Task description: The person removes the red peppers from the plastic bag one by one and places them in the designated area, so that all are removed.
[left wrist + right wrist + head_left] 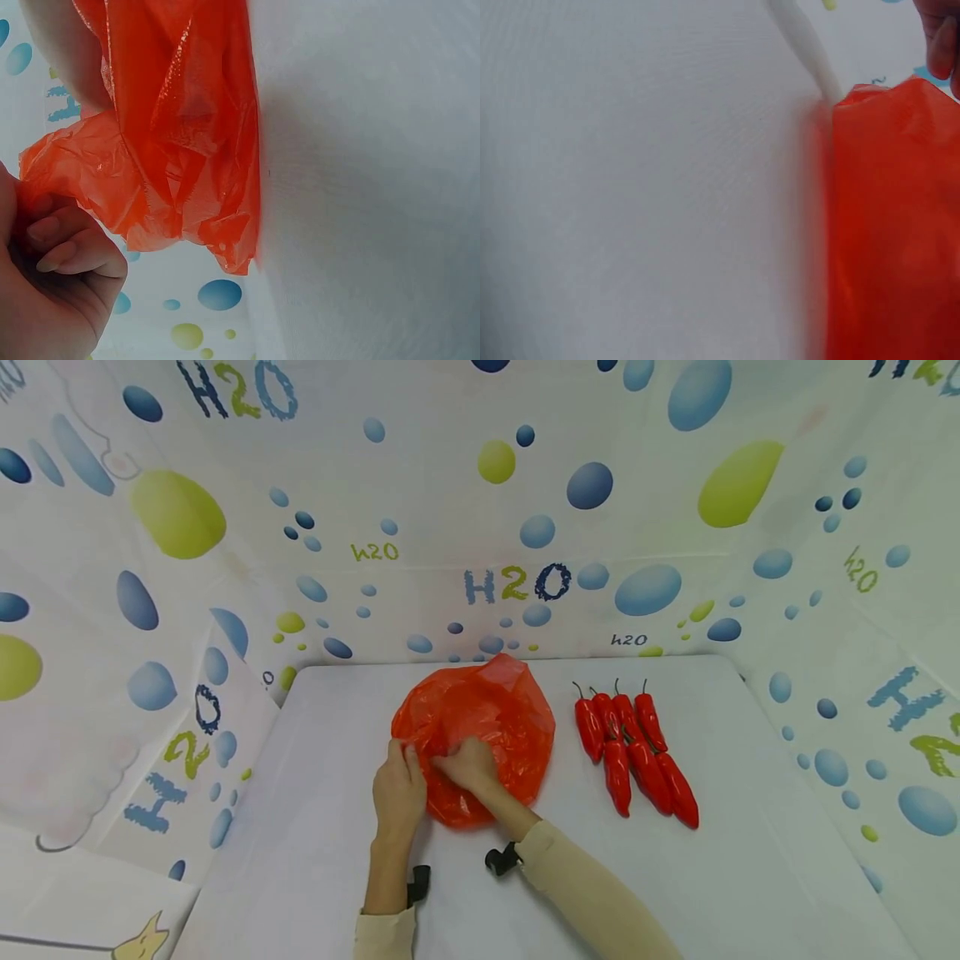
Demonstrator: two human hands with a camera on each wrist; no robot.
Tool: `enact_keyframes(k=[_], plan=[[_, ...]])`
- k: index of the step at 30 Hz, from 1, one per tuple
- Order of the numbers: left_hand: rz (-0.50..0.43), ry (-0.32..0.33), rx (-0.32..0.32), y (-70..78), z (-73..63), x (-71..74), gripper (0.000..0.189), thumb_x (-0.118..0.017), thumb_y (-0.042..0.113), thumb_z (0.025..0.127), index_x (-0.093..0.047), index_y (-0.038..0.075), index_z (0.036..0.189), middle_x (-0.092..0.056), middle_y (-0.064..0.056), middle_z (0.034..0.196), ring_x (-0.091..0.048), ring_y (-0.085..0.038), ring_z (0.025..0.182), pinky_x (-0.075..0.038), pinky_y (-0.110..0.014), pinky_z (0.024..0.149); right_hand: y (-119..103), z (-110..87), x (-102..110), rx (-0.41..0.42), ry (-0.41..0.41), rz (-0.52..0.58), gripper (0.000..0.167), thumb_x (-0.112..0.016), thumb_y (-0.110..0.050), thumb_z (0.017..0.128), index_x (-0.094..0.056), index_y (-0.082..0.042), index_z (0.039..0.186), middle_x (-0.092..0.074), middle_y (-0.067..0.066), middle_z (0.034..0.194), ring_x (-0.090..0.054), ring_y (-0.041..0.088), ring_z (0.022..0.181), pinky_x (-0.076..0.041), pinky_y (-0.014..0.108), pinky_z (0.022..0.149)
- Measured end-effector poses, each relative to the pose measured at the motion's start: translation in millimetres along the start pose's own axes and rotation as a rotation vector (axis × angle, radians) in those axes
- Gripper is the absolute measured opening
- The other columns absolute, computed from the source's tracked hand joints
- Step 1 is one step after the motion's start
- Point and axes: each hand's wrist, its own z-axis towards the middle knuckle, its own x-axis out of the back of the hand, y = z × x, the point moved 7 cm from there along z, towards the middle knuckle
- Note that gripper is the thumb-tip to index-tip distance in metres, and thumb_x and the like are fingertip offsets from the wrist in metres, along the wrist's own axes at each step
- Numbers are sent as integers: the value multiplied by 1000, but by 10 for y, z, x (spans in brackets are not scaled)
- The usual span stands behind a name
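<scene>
A red plastic bag (517,727) stands on the white table with its mouth spread wide towards the head camera. My left hand (400,789) grips the bag's near left edge. In the left wrist view, the left hand's curled fingers (75,251) have gathered thin film between them. My right hand (471,764) reaches over the near side of the mouth, thumb and fingers pinching film close to the left hand. Fingertips (941,52) show above the bag's upper edge in the right wrist view. The bag hides part of its own inside.
Several red chili peppers (633,752) with dark stems lie in two rows right of the bag. The white table (300,827) backs onto a wall sheet (420,485) printed with blue and green drops. Black wrist cameras (502,860) sit at both wrists.
</scene>
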Motion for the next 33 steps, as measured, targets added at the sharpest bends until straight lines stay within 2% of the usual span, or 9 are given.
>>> enact_keyframes(k=[3, 9, 18, 27, 33], plan=[[3, -2, 4, -5, 0, -1, 17, -48, 18, 111, -52, 2, 112, -54, -9, 70, -52, -24, 61, -48, -34, 59, 0, -29, 47, 1, -21, 50, 39, -81, -32, 91, -61, -12, 64, -52, 2, 53, -52, 16, 50, -46, 25, 51], [-15, -9, 2, 5, -7, -7, 18, -48, 19, 111, -52, 2, 113, -55, -8, 71, -54, -22, 60, -50, -33, 59, 32, -104, 166, 12, -3, 101, 31, -84, -33, 89, -70, -12, 72, -61, 1, 59, -60, 16, 58, -54, 26, 58], [-12, 14, -14, 8, -11, 0, 17, -49, 18, 111, -53, 1, 112, -57, -11, 71, -56, -25, 61, -52, -36, 60, 30, -175, 363, 97, 32, 116, 27, -84, -36, 88, -78, -12, 80, -68, -4, 63, -67, 14, 66, -58, 30, 66], [-1, -1, 0, 4, -9, -8, 19, -48, 19, 111, -54, 2, 115, -58, -11, 73, -57, -26, 64, -54, -38, 63, 56, -341, 547, 59, 39, 166, 28, -86, -37, 86, -80, -11, 95, -73, -3, 74, -69, 16, 73, -61, 34, 70], [4, 20, -25, 6, -5, -28, 17, -48, 18, 111, -54, 1, 112, -57, -13, 71, -57, -31, 64, -52, -42, 62, 113, -401, 620, 64, 38, 184, 31, -85, -38, 87, -79, -10, 100, -72, -3, 74, -69, 16, 70, -61, 34, 70]])
